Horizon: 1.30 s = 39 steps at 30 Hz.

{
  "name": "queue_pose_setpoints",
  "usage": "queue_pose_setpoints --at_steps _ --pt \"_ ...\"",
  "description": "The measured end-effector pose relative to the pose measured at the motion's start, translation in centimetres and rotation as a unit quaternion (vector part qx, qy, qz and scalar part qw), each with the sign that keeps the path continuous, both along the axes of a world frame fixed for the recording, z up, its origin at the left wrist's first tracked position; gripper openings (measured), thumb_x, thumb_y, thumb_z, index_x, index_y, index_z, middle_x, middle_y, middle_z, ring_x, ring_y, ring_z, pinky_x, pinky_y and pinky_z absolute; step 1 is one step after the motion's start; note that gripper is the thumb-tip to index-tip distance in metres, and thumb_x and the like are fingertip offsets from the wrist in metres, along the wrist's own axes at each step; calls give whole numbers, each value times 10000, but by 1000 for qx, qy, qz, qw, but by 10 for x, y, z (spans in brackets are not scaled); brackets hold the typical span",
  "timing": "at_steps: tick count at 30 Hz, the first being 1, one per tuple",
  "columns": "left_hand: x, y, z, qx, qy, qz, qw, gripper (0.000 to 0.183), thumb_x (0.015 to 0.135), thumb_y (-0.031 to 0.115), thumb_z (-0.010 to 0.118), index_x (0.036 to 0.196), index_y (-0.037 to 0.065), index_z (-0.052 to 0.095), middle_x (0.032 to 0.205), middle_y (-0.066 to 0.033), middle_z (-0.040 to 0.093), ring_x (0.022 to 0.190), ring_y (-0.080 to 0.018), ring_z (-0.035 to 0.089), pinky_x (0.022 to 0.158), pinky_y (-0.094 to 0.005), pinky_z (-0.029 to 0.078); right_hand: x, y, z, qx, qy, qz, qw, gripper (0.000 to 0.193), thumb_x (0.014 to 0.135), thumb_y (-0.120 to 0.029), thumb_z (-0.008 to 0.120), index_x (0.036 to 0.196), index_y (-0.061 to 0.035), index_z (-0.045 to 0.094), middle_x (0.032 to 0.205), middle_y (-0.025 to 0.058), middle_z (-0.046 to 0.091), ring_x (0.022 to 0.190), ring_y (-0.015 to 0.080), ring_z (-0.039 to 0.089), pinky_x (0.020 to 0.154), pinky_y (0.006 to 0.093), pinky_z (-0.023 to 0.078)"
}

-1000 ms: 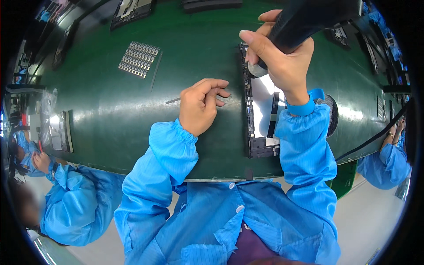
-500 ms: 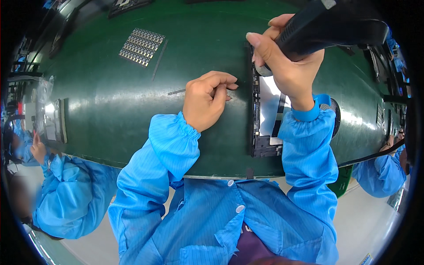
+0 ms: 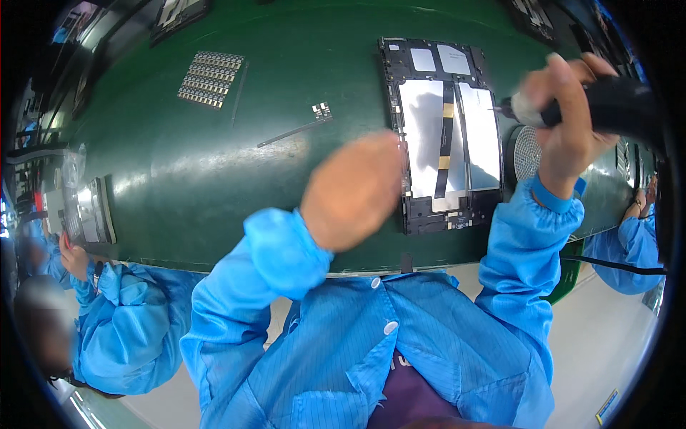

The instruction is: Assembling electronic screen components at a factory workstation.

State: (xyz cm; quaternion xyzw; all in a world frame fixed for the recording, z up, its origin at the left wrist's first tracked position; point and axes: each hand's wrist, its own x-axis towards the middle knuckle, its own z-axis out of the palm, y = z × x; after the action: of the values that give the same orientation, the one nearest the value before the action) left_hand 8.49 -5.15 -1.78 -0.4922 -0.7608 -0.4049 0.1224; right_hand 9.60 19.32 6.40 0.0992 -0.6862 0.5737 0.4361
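Note:
An opened tablet lies flat on the green table, its black frame around silver battery panels and a dark ribbon cable. My right hand is closed around a black electric screwdriver, held to the right of the tablet. The screwdriver's thin tip points left, by the tablet's right edge; whether it touches cannot be told. My left hand is at the tablet's left edge, smeared by motion, so its fingers cannot be made out.
A round perforated disc sits right of the tablet. Left lie a sheet of small parts and a thin dark strip with several small pieces at its end. Co-workers in blue sleeves sit on both sides.
My right hand has moved right with the screwdriver, off the tablet's upper left edge, uncovering the tablet. My left hand has moved right and nearer me, to the tablet's left edge.

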Motion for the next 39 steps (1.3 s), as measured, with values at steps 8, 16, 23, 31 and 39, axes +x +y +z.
queue_pose_setpoints --at_steps 8,16,23,31,39 --pt "13 39 -3 -90 89 -104 986 316 709 116 708 990 -5 630 1119 -143 605 1107 -285 556 958 -443 409 44 17 0 -107 -31 -102 989 355 755 34 665 1067 35 495 623 75 551 499 156 529 506 319 462" --pt "-166 121 14 -194 149 75 967 295 724 43 600 1013 14 552 1080 -163 575 1025 -338 539 897 -388 446 52 6 -26 -137 -101 -21 985 429 717 98 685 1088 25 482 634 45 560 517 102 521 497 229 427" --pt "-232 91 35 -428 230 304 819 304 683 65 645 983 41 610 1056 -98 564 1077 -253 513 897 -452 412 66 16 -29 -179 -168 38 969 434 724 72 681 1104 29 478 641 9 545 549 59 509 509 196 380" --pt "-286 22 56 -431 128 351 821 433 632 107 619 1062 72 581 1097 -139 603 1007 -317 586 908 -446 450 49 14 -43 -134 -87 48 986 330 718 42 671 1019 -3 544 725 6 580 576 37 478 525 194 392" --pt "-231 -7 111 -86 274 387 876 279 602 167 654 870 108 701 726 -166 653 664 -310 649 630 -381 518 59 27 -42 -98 -82 2 992 412 706 29 665 1084 3 504 669 -22 503 559 45 405 514 200 342"
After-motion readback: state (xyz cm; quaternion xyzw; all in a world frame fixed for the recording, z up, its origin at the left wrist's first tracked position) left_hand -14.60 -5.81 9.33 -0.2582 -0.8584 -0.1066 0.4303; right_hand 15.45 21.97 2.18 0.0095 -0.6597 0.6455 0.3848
